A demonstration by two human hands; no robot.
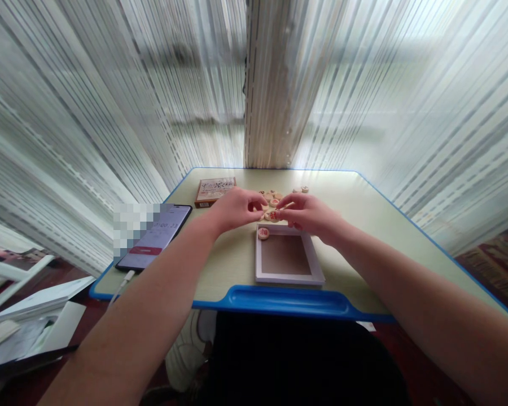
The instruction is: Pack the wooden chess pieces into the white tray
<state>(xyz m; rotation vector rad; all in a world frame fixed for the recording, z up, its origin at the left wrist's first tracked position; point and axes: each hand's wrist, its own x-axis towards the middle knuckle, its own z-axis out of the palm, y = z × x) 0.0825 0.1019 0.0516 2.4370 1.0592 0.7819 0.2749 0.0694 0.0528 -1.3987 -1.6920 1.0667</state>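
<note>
Forearms [127, 327], bare, two, above table [389, 242]; right hand [307, 213] fingertips at red-marked disc [273, 215], left hand [240, 204] curled opposite, grip of either too blurred to tell. Disc, beyond open box [290, 278]: likely light, rigid, smooth; best pinched by rim.

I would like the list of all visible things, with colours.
Round pieces: over five, count hidden, pale, by hands and in tray
Tray: one, white, near table edge
Box: one, brown, table's far left
Phone: one, black rim, table left
Cable: one, white, into phone
Table: one, pale, blue rim, centre
Curtains: count unclear, whitish, behind table
Floor: one, red, below
Shoe: one, white, under table
Clutter: several, mostly white, lower left
Trousers: one pair, black, below table
Left hand: one, bare, at pieces
Right hand: one, bare, at pieces
Forearms: two, bare, over table
</note>
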